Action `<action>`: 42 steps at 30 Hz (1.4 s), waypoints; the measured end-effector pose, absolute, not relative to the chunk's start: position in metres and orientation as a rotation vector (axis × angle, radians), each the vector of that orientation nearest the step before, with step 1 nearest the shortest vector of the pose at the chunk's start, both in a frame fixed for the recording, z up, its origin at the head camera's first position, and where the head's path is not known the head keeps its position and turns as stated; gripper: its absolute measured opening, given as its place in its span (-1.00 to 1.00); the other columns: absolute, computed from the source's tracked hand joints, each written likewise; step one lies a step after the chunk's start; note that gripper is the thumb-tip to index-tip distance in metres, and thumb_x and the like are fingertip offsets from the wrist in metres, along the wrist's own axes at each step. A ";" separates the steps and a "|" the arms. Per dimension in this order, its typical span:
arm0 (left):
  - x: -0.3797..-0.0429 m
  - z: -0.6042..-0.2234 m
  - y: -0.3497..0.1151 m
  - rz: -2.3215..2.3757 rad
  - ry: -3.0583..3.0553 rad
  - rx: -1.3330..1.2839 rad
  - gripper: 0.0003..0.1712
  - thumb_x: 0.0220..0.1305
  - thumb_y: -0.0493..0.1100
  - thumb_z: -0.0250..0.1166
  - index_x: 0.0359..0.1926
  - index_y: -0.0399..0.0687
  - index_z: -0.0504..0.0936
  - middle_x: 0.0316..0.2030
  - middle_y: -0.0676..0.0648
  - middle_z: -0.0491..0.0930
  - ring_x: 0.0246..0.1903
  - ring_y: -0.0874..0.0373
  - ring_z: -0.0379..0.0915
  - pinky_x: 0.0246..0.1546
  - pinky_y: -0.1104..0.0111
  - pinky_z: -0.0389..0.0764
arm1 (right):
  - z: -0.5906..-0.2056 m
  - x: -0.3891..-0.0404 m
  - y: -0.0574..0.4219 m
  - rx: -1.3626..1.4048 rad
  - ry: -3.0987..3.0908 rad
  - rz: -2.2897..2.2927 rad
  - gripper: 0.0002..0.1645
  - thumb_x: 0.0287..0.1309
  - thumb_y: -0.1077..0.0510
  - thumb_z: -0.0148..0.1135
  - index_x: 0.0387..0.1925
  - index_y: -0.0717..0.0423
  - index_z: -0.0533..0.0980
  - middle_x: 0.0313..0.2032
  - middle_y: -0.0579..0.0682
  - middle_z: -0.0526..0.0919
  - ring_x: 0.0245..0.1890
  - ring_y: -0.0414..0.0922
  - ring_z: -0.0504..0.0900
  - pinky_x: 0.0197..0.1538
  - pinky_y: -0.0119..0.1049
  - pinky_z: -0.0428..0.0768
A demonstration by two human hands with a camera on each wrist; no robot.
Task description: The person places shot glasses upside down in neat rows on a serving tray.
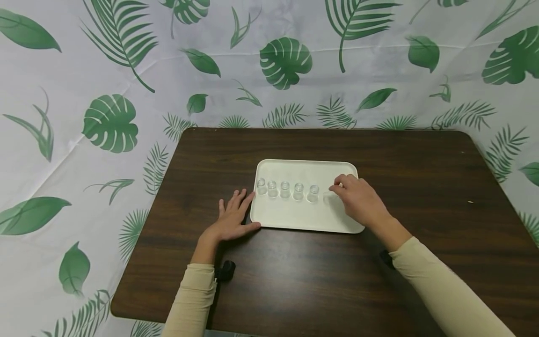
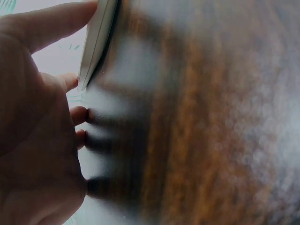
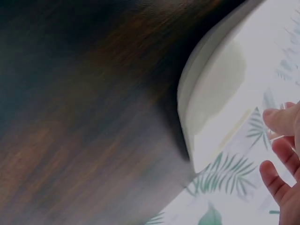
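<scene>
Several small clear glass jars (image 1: 285, 189) stand in a row across the left and middle of a white tray (image 1: 294, 217). My right hand (image 1: 358, 199) is over the tray's right part, its thumb and fingertips bent together in a pinch. Right below those fingertips shows the faint outline of another clear glass jar (image 1: 330, 198), partly covered by the hand. In the right wrist view the thumb and fingers (image 3: 280, 122) appear at the right edge. My left hand (image 1: 233, 220) lies spread at the tray's left edge, thumb at the front-left corner, fingertips along the side.
The tray lies on a dark wood table (image 1: 294, 271) with rounded corners. Behind and to the left hangs a white cloth (image 1: 236, 84) printed with green leaves. A small pale speck (image 1: 470, 201) lies on the table at the right.
</scene>
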State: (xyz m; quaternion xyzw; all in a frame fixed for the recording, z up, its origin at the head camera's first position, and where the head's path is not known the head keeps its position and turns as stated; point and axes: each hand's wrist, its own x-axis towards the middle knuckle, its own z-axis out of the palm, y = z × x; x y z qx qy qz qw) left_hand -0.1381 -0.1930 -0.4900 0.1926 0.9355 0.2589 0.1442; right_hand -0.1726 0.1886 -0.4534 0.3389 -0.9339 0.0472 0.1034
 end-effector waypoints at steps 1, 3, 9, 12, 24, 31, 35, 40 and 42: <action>-0.138 -0.490 -0.193 0.748 2.696 0.555 0.06 0.29 0.27 0.22 0.57 -0.02 -0.11 0.53 -0.26 -0.22 0.49 -0.20 -0.47 0.26 -0.33 -0.45 | -0.454 -0.173 0.187 1.015 -2.750 0.119 -0.61 0.07 0.50 0.27 -0.06 0.18 0.64 -0.08 0.12 0.52 -0.12 0.07 0.50 -0.24 -0.08 0.49; -0.138 -0.489 -0.192 0.749 2.697 0.554 0.06 0.29 0.26 0.22 0.57 -0.02 -0.10 0.53 -0.26 -0.22 0.49 -0.21 -0.47 0.25 -0.33 -0.45 | -0.454 -0.172 0.185 1.046 -2.732 0.086 -0.59 0.04 0.53 0.28 -0.07 0.18 0.64 -0.07 0.12 0.52 -0.11 0.07 0.49 -0.21 -0.07 0.49; -0.138 -0.489 -0.192 0.749 2.696 0.547 0.05 0.29 0.26 0.23 0.57 -0.03 -0.09 0.53 -0.26 -0.22 0.49 -0.21 -0.46 0.25 -0.33 -0.45 | -0.454 -0.172 0.178 1.124 -2.678 -0.054 -0.58 -0.04 0.48 0.41 -0.09 0.20 0.62 -0.06 0.12 0.51 -0.09 0.07 0.47 -0.18 -0.07 0.48; -0.138 -0.489 -0.192 0.749 2.692 0.546 0.06 0.29 0.27 0.22 0.57 -0.02 -0.10 0.53 -0.26 -0.23 0.49 -0.20 -0.48 0.26 -0.33 -0.46 | -0.453 -0.172 0.175 1.157 -2.653 -0.129 -0.59 -0.05 0.45 0.44 -0.11 0.19 0.61 -0.06 0.11 0.50 -0.10 0.06 0.46 -0.19 -0.08 0.46; -0.139 -0.491 -0.193 0.737 2.699 0.546 0.07 0.28 0.30 0.21 0.57 -0.01 -0.11 0.53 -0.24 -0.23 0.50 -0.18 -0.48 0.26 -0.32 -0.45 | -0.451 -0.173 0.165 1.266 -2.565 -0.321 -0.72 0.03 0.31 0.46 -0.20 0.14 0.57 -0.10 0.06 0.48 -0.15 0.03 0.43 -0.18 -0.10 0.41; -0.138 -0.490 -0.192 0.742 2.698 0.542 0.07 0.29 0.29 0.21 0.57 -0.02 -0.11 0.53 -0.24 -0.23 0.50 -0.18 -0.49 0.26 -0.31 -0.47 | -0.450 -0.173 0.166 1.267 -2.583 -0.321 -0.63 -0.04 0.31 0.51 -0.17 0.12 0.57 -0.05 0.08 0.48 -0.10 0.05 0.44 -0.14 -0.08 0.43; -0.137 -0.489 -0.192 0.739 2.697 0.544 0.07 0.29 0.30 0.20 0.57 -0.02 -0.11 0.53 -0.24 -0.23 0.50 -0.18 -0.49 0.26 -0.31 -0.47 | -0.450 -0.172 0.167 1.260 -2.606 -0.277 -0.56 -0.12 0.34 0.53 -0.13 0.11 0.59 -0.01 0.10 0.49 -0.06 0.06 0.44 -0.10 -0.05 0.44; -0.138 -0.490 -0.191 0.739 2.689 0.539 0.06 0.29 0.29 0.20 0.57 -0.02 -0.11 0.53 -0.24 -0.24 0.50 -0.18 -0.50 0.26 -0.31 -0.47 | -0.450 -0.171 0.169 1.249 -2.644 -0.205 -0.50 -0.13 0.39 0.50 -0.08 0.07 0.60 0.04 0.10 0.49 -0.02 0.08 0.45 -0.07 -0.04 0.45; -0.139 -0.491 -0.191 0.756 2.683 0.540 0.06 0.28 0.28 0.21 0.57 -0.03 -0.11 0.53 -0.25 -0.24 0.49 -0.19 -0.50 0.26 -0.32 -0.48 | -0.449 -0.170 0.171 1.242 -2.660 -0.163 -0.47 -0.13 0.39 0.49 -0.04 0.06 0.60 0.07 0.11 0.49 0.00 0.09 0.45 -0.08 -0.04 0.46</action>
